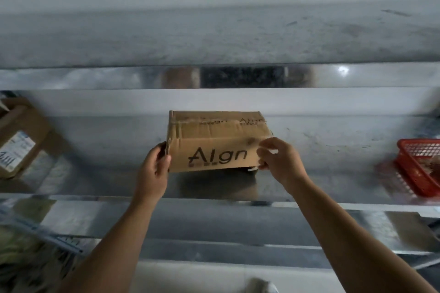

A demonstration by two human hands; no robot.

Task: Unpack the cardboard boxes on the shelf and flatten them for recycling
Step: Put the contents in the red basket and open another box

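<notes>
Midway along the shelf, near its front edge, the cardboard box is clamped end to end by the left hand and right hand. Its front is tipped up (shadow beneath), likely to draw it off for unpacking.

Dim steel shelving, scuffed and dusty.
Metal shelf across the view, upper shelf close above, light glint on its front lip toward the right; red basket at the metal shelf's right edge.

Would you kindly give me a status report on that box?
Left hand, right hand grip cardboard box ends. Closed, middle of shelf. Nothing blocking.
</notes>
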